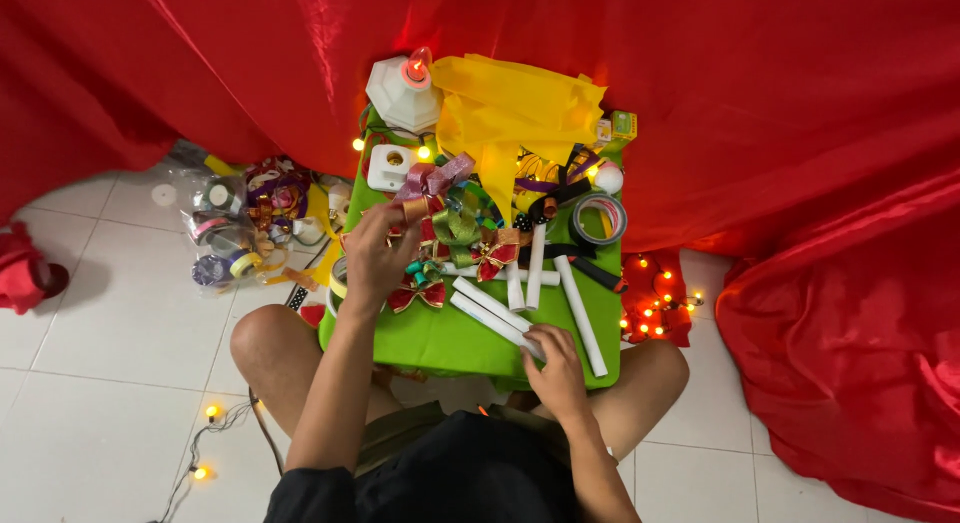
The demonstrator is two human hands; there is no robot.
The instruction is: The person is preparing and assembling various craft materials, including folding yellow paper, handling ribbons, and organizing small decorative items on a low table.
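Note:
I sit at a small green table (440,338) crowded with craft items. My left hand (375,253) is raised over its left side, fingers pinched on a small gold ribbon piece (415,209) near a pink glitter ribbon (437,178). My right hand (553,363) rests at the table's near edge on the end of a white paper roll (490,313). Several more white rolls (580,313) lie beside it. Red and green bows (420,293) sit between the hands.
A yellow cloth (510,108), a white lamp (403,88) and a tape roll (598,220) occupy the far end. A clear bag of ribbon spools (225,243) lies on the tiled floor at left. Red fabric (800,133) drapes behind and right; string lights (655,308) glow.

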